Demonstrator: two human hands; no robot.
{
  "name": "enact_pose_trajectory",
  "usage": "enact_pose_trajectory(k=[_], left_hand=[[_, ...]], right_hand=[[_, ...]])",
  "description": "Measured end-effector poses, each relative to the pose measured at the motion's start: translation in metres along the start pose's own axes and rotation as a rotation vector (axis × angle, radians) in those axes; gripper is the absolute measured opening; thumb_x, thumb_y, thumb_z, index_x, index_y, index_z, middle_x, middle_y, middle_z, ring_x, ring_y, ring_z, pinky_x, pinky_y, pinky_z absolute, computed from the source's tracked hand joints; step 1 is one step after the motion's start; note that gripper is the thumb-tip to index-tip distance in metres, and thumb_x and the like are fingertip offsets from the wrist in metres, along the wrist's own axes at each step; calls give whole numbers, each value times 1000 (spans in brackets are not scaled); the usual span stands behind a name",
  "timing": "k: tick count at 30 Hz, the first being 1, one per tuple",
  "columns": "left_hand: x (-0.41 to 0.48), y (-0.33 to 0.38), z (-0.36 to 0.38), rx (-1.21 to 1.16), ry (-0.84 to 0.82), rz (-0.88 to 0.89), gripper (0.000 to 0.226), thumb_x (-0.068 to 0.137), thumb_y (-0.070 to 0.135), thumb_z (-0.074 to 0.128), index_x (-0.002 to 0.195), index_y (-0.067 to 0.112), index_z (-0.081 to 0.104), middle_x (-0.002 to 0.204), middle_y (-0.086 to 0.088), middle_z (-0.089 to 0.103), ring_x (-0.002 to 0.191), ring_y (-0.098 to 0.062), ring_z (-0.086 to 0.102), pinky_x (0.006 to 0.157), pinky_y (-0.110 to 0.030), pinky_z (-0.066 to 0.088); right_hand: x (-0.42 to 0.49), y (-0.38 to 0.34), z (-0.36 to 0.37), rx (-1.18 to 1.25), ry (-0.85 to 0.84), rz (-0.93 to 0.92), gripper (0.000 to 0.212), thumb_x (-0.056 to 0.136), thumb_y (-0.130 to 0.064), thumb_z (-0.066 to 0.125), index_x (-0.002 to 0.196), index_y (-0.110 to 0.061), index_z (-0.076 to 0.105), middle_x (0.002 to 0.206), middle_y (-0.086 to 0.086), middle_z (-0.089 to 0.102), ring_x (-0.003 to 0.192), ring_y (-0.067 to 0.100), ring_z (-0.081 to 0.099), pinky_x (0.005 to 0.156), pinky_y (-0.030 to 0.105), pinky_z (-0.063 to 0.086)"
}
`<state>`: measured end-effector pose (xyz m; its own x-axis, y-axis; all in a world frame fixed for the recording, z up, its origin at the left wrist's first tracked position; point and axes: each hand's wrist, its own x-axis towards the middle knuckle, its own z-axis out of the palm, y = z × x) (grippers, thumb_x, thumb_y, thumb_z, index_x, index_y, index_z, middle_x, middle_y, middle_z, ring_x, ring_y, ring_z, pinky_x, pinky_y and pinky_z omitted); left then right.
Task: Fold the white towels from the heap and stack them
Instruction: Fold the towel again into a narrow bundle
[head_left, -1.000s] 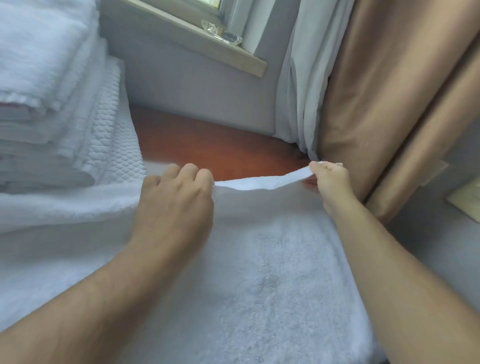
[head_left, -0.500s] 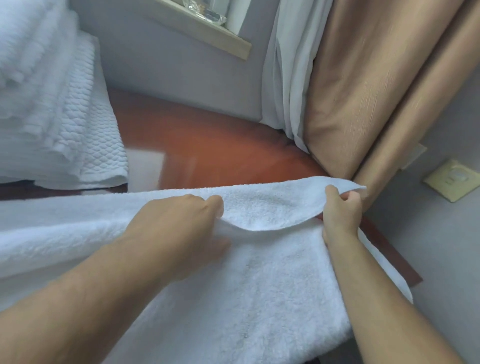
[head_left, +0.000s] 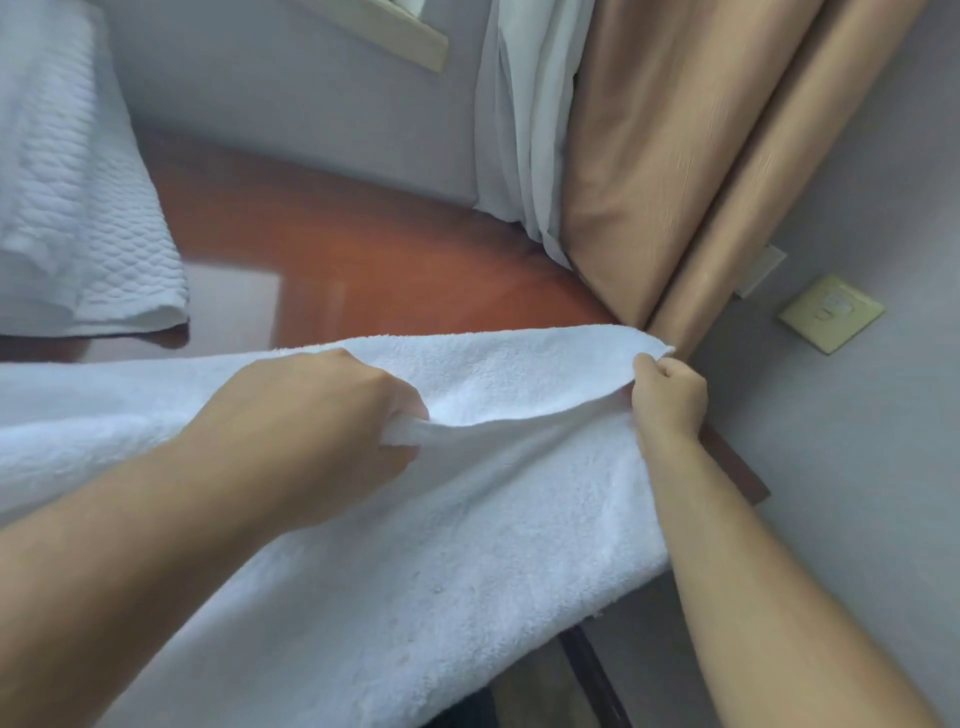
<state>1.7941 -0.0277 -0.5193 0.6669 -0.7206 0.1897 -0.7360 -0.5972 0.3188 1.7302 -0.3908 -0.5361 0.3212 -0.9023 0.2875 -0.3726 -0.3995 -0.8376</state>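
Note:
A large white towel (head_left: 467, 545) lies spread over the near part of the red-brown table (head_left: 363, 249) and hangs off its right end. Its far edge is folded back toward me as a raised flap. My left hand (head_left: 322, 415) grips that edge near the middle, fingers curled round the cloth. My right hand (head_left: 667, 395) pinches the flap's right corner, close to the curtain. A stack of folded white towels (head_left: 67, 208) stands at the far left of the table.
A tan curtain (head_left: 675, 156) and a white sheer curtain (head_left: 519, 130) hang at the table's far right corner. A grey wall with a wooden sill (head_left: 410, 36) runs behind. A cream wall switch plate (head_left: 830, 313) sits on the right wall.
Both hands have drawn the towel's far edge toward me, and the flap now overlaps more of the towel. My view has tilted down and right, showing less of the stack.

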Motion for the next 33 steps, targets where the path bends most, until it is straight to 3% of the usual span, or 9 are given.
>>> enact_pose_trajectory(k=[2,6,11,17,19,21,24,28,33], left_hand=[[-2,4,2,-3,-40,17,25,87,59,51,112,60,56,91,17,61,89,-9,61,70,-28,52],[-1,3,-2,-13,-79,37,25,86,48,54,107,61,59,85,16,64,81,-5,61,67,-30,55],[-1,2,-8,4,-81,56,24,81,44,53,95,62,61,68,16,61,63,-2,55,48,-24,41],[-2,0,-9,-11,-144,31,26,78,46,58,98,64,61,77,21,66,69,-1,59,59,-27,54],[-2,-3,-9,-37,-154,23,28,78,51,59,100,68,58,82,25,64,78,3,58,66,-27,54],[-1,-5,-7,-6,-160,41,24,80,56,61,102,65,60,93,26,57,91,5,50,75,-26,51],[2,-7,-2,112,-156,84,31,84,67,51,113,57,51,125,27,41,112,0,40,92,-27,42],[4,-13,8,158,-227,-23,91,73,83,5,155,45,-6,168,7,-1,154,-14,4,123,-34,12],[12,-28,8,157,-243,-15,93,72,85,7,155,45,-9,167,12,-15,154,-10,-10,123,-37,2]], right_hand=[[-4,3,-1,15,107,-9,30,77,-27,51,56,-17,33,47,-11,37,44,10,30,47,33,26],[-2,-6,-1,19,213,-12,21,86,-27,50,78,-8,55,75,-5,54,66,15,47,48,13,31],[-6,-5,-2,82,247,11,32,75,-31,43,76,0,54,69,-3,49,62,16,43,54,26,35],[-9,-9,-7,108,223,69,19,76,-23,49,80,-5,53,81,5,56,72,25,48,52,19,35],[-14,-11,-8,-27,258,77,16,78,-8,56,93,-11,57,111,14,59,91,32,54,67,13,43],[-19,-13,-13,-374,273,-97,38,75,1,58,106,-20,63,130,11,50,115,37,48,98,34,43],[-22,-28,-9,-598,34,-448,38,80,-5,58,110,-25,68,134,3,50,128,32,42,108,42,33],[-29,-42,12,-796,-539,-190,68,98,-59,37,155,-22,38,165,3,20,153,30,14,122,49,17],[-32,-27,30,-847,-594,-142,83,93,-76,17,162,-32,7,171,-2,-5,156,27,-11,123,49,-4]])
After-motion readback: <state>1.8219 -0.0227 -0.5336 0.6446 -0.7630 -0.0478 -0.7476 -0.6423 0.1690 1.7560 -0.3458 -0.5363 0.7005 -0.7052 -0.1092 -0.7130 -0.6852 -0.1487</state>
